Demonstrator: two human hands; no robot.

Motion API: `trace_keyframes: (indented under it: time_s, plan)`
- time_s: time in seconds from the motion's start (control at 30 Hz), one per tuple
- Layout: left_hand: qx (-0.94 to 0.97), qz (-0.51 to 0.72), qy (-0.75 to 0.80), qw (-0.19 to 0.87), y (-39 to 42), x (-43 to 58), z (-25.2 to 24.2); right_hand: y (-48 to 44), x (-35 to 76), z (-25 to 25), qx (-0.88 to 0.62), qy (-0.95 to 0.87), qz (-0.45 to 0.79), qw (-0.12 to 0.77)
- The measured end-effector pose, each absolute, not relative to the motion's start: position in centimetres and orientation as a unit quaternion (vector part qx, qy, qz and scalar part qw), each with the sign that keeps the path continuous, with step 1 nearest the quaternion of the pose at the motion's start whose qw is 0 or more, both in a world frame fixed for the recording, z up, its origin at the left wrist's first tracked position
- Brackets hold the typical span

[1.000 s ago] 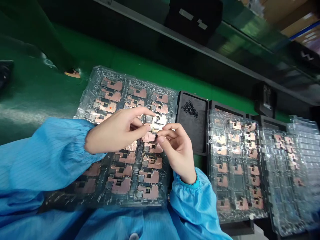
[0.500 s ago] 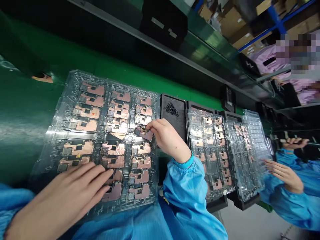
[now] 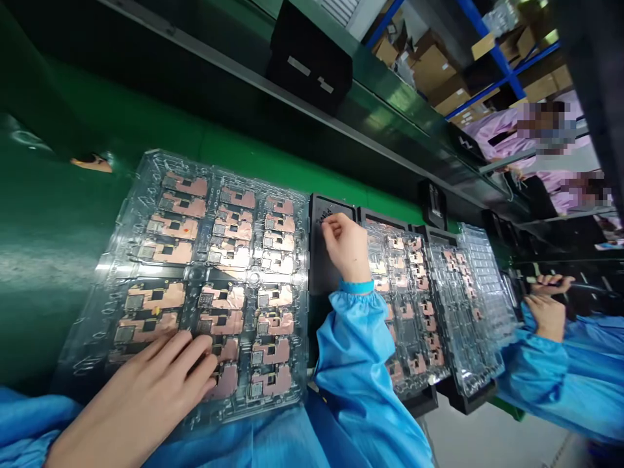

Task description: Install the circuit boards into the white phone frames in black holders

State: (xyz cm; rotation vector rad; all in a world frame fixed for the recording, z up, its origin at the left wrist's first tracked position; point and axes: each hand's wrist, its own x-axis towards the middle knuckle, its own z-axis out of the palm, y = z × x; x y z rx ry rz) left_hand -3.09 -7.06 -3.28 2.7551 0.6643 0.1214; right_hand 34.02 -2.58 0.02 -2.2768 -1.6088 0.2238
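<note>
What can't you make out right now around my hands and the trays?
Head view: the right hand covers part of the black tray; whether its fingers hold anything is too small to tell.
Head view: the left hand hides the circuit boards beneath it in the clear tray.
Head view: whether the co-worker's hand holds anything is too dark and small to tell.

Green workbench (image 3: 53, 221), clear circuit-board trays (image 3: 114, 273), black tray (image 3: 316, 260)

Clear trays of copper-faced boards (image 3: 409, 305) standing right, on black holders. Green bench (image 3: 53, 214) below black box (image 3: 309, 58) on shelf. Cardboard boxes (image 3: 451, 91) on blue rack (image 3: 492, 49) beyond. Pink smock (image 3: 497, 133) far right; co-worker's blue sleeve (image 3: 531, 377) near right edge.
</note>
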Motion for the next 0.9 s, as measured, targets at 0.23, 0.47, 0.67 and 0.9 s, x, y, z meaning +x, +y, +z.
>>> trace_keyframes:
  time_s: [0.23,0.47,0.67,0.9]
  plan:
    - [0.967,0.029,0.223,0.121,-6.8,-2.7,-2.7,-1.1,35.7,-3.5,-0.85,-0.504,0.004,0.151]
    - [0.973,0.007,0.184,0.139,-5.2,-2.5,0.5,-0.3,34.5,-3.5,-0.873,-0.473,0.015,0.117]
    - [0.971,-0.006,0.177,0.159,-4.6,-3.2,1.1,0.1,35.5,-4.4,-0.87,-0.483,0.019,0.099]
    - [0.97,-0.003,0.188,0.153,-5.4,-3.5,0.9,1.2,35.8,-3.6,-0.863,-0.496,0.034,0.086]
